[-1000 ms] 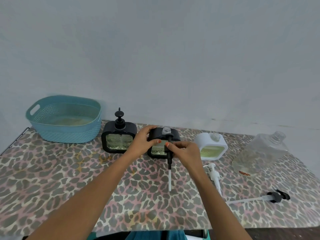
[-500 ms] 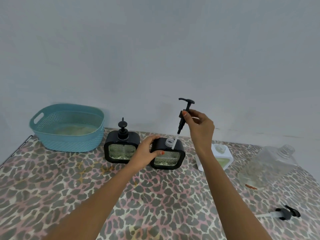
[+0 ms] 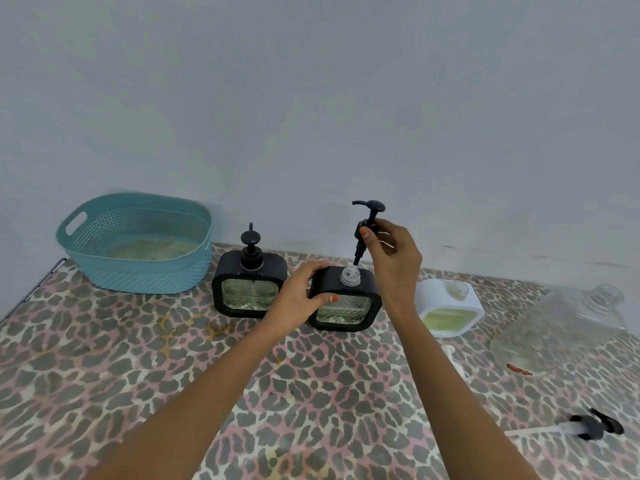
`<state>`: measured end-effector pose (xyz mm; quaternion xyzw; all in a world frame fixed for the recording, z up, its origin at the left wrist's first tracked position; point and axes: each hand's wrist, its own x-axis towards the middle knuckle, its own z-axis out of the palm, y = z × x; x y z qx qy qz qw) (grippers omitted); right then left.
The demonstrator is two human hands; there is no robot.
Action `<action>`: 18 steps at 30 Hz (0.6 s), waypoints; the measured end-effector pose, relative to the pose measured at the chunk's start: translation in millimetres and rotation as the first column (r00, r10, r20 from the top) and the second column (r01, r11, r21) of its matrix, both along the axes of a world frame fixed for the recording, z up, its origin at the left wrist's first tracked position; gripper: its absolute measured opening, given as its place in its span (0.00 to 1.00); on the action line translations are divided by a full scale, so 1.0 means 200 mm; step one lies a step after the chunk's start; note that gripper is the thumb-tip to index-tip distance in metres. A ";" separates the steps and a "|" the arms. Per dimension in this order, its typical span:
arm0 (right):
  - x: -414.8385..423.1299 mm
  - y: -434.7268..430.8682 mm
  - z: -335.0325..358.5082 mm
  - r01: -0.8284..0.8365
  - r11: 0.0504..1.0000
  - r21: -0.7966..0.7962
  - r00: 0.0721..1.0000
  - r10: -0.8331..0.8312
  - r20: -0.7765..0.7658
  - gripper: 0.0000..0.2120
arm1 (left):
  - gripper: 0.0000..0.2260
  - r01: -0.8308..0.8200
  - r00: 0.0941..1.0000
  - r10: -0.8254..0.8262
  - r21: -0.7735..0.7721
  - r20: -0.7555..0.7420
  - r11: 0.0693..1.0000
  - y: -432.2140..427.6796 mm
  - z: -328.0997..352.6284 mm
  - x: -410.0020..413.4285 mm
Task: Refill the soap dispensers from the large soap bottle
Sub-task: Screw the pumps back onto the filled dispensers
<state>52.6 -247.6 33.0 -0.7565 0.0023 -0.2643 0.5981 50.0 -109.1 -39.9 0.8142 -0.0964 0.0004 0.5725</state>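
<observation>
A loose black pump [image 3: 595, 426] is lying on the bench [image 3: 138, 358] at near right; the large soap bottle [image 3: 561, 327] is lying on its side beyond; the left hand [image 3: 298, 296] is curling its fingers round the open black dispenser [image 3: 346, 306]; the right hand [image 3: 394, 261] is pinching the pump head [image 3: 363, 233] above it, with the tube tip entering the neck.

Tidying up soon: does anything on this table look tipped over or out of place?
Yes. The large soap bottle lies tipped on its side at the right, uncapped. A black pump and a white pump lie loose on the table nearby.
</observation>
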 end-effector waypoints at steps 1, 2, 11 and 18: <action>-0.01 0.00 -0.03 -0.007 1.000 -0.012 1.000 0.007 -0.005 0.06 | 0.24 -0.001 1.000 0.001 -0.002 -0.002 1.000 0.00 0.00 0.00; -0.02 0.00 -0.05 -0.008 1.000 -0.025 1.000 0.007 -0.008 0.07 | 0.24 -0.003 1.000 0.003 -0.004 -0.006 1.000 0.00 0.00 0.00; -0.08 0.00 -0.20 -0.020 0.993 -0.121 0.999 0.017 -0.028 0.08 | 0.25 -0.018 1.000 0.018 0.003 -0.013 1.000 0.00 0.00 -0.01; -0.09 -0.02 -0.25 -0.037 0.987 -0.154 0.998 0.027 -0.061 0.09 | 0.25 -0.029 1.000 0.029 0.014 -0.010 0.999 -0.01 0.02 -0.01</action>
